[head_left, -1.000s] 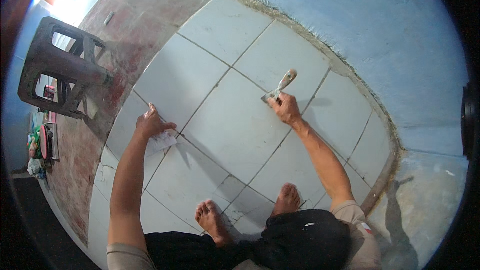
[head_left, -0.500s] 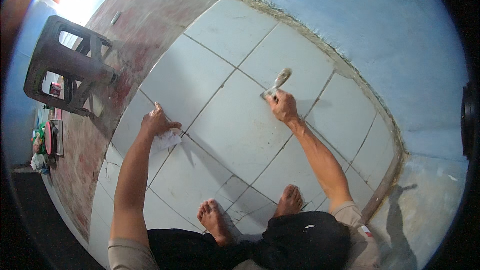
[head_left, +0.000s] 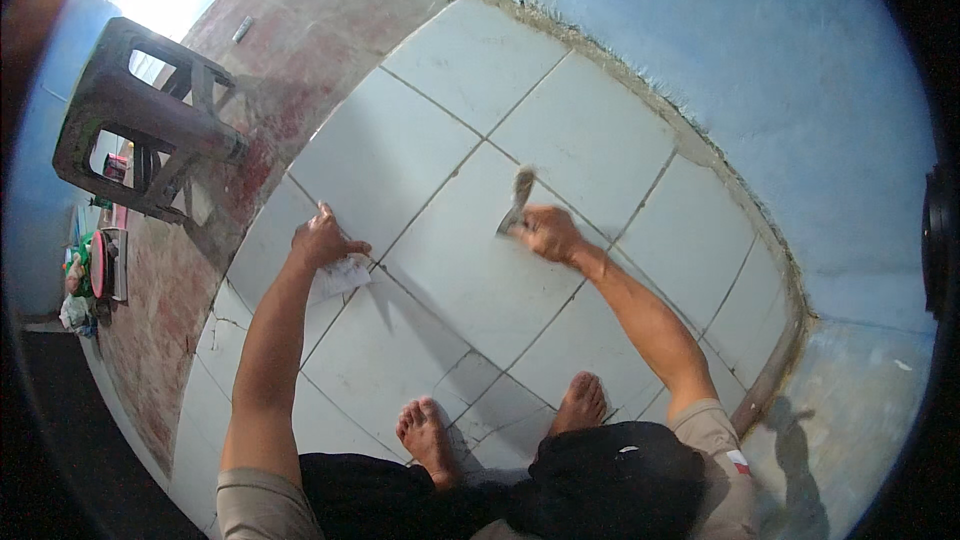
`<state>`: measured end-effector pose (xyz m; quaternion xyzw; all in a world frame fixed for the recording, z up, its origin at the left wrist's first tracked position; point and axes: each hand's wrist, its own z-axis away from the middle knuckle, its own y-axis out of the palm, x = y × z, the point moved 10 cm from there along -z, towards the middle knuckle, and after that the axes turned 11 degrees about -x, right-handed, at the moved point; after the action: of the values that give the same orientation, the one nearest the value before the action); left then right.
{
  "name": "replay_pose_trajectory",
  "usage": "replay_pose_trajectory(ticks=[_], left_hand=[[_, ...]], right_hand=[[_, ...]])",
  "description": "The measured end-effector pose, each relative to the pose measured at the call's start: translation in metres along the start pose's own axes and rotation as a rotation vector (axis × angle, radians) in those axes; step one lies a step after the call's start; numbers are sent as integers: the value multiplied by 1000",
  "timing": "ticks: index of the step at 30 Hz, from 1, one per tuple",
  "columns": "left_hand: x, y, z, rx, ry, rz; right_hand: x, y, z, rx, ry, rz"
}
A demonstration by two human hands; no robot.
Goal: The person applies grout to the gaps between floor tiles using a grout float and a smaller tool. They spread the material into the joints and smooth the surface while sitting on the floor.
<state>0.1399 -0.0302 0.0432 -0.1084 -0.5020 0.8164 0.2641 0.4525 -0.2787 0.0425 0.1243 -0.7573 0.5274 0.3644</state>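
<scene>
My right hand [head_left: 552, 235] is closed round a scraper [head_left: 523, 185], over the large white floor tiles [head_left: 440, 190] in the middle. The scraper's worn, pale handle points away from me; its grey metal end is at my fingertips, partly hidden and blurred. To the left, my left hand [head_left: 322, 240] holds a crumpled, whitish, see-through plastic packet [head_left: 343, 278] close to the tiles. Its thumb reaches out to the right above the packet, and the other fingers are partly hidden.
A dark plastic stool [head_left: 150, 120] lies on its side on the reddish rough floor [head_left: 320, 20] at the left. Farther off sits a small grey cylinder [head_left: 242, 30]. A blue wall [head_left: 760, 70] with a crumbling base edges the tiles. My bare feet [head_left: 428, 440] are near.
My right hand has moved left and slightly nearer with the scraper, whose handle now stands more upright in the picture. The left hand stays beside the same tile joint with the packet.
</scene>
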Motion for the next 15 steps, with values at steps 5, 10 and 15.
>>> replay_pose_trajectory(ticks=[5, 10, 15], left_hand=[[13, 6, -6, -47, 3, 39], [-6, 1, -1, 13, 1, 9], [4, 3, -2, 21, -28, -1]], right_hand=[[-39, -34, 7, -114, 247, -138], [-32, -21, 38, -12, 192, -5], [-6, -13, 45, -14, 146, 11]])
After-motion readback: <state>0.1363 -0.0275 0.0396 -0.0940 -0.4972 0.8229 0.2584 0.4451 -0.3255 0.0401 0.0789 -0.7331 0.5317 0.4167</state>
